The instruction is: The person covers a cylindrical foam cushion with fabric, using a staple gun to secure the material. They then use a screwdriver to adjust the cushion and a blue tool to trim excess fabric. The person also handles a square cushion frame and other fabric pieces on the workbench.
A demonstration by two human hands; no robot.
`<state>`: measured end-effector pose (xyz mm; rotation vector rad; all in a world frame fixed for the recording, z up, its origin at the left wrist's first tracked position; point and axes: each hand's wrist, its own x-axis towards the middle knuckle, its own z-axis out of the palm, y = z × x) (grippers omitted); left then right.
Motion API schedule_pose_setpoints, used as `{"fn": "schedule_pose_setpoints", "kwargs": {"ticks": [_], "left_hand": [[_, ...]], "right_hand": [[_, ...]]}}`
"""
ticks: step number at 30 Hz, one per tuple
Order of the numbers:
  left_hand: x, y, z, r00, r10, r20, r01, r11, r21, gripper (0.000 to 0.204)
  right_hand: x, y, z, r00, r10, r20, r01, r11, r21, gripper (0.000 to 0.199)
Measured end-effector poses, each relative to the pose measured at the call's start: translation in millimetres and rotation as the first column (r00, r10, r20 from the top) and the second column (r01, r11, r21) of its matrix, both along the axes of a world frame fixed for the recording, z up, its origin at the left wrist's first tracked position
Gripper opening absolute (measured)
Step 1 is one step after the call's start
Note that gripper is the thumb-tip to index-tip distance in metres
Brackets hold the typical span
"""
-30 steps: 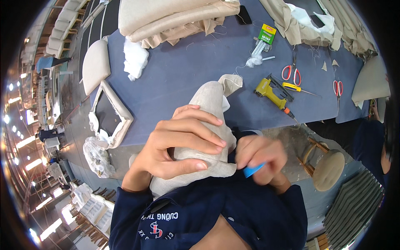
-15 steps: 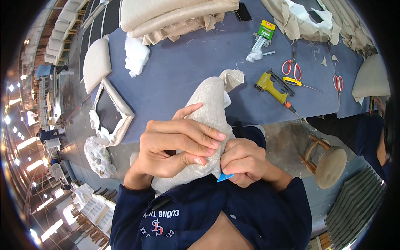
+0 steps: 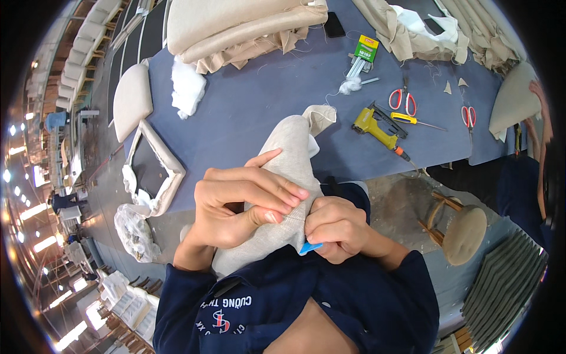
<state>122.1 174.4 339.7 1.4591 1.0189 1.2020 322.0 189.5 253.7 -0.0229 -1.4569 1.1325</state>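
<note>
A beige, fabric-covered padded piece (image 3: pixel 286 150) stands tilted in front of my chest, its narrow end pointing toward the table. My left hand (image 3: pixel 242 203) wraps around its side, with thumb and fingers closed on the cloth near a seam. Close beside it, my right hand (image 3: pixel 336 227) is closed at the right edge of the cover. A small flat blue piece (image 3: pixel 311 247) pokes out under the right fingers; its kind is unclear. From the padded piece's far end a loose fabric flap (image 3: pixel 321 118) with a thread hangs out.
On the blue-grey table (image 3: pixel 247 94) lie a yellow staple gun (image 3: pixel 374 127), a yellow-handled screwdriver (image 3: pixel 407 118), red-handled scissors (image 3: pixel 402 101), a staple box (image 3: pixel 366 48), white wadding (image 3: pixel 187 88) and a padded frame (image 3: pixel 168 159). A co-worker's arm (image 3: pixel 539 135) is at the right, above a round stool (image 3: pixel 464 235).
The whole view has shifted slightly, so the table things sit a little further left. Both hands keep their hold on the padded piece. At the right, the co-worker's hands have come onto a beige cushion.
</note>
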Motion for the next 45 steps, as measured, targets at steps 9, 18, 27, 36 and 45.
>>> {"fn": "schedule_pose_setpoints", "kwargs": {"ticks": [9, 18, 27, 36, 45], "left_hand": [[-6, 3, -1, 1.000, -0.014, 0.014, 0.014, 1.000, -0.022, 0.023], [-8, 1, -2, 1.000, 0.004, 0.017, -0.004, 1.000, -0.016, 0.023], [-31, -3, 18, 0.919, 0.055, -0.390, -0.034, 0.998, 0.062, 0.036], [15, -76, 49, 0.528, 0.429, -0.732, -0.591, 0.805, 0.046, 0.057], [64, -76, 52, 0.258, 0.553, -0.792, -0.694, 0.676, 0.246, 0.052]], "right_hand": [[-4, -1, 1, 1.000, -0.002, 0.020, 0.002, 1.000, -0.002, 0.011], [-7, -5, 0, 0.999, -0.030, 0.031, 0.030, 1.000, 0.005, 0.009], [-34, -20, -5, 0.988, -0.149, -0.027, 0.148, 0.988, -0.032, 0.010], [-81, -31, -2, 0.962, 0.223, -0.155, -0.242, 0.963, -0.117, 0.006], [-53, -9, 16, 0.872, 0.428, -0.240, -0.463, 0.879, -0.115, 0.012]]}}
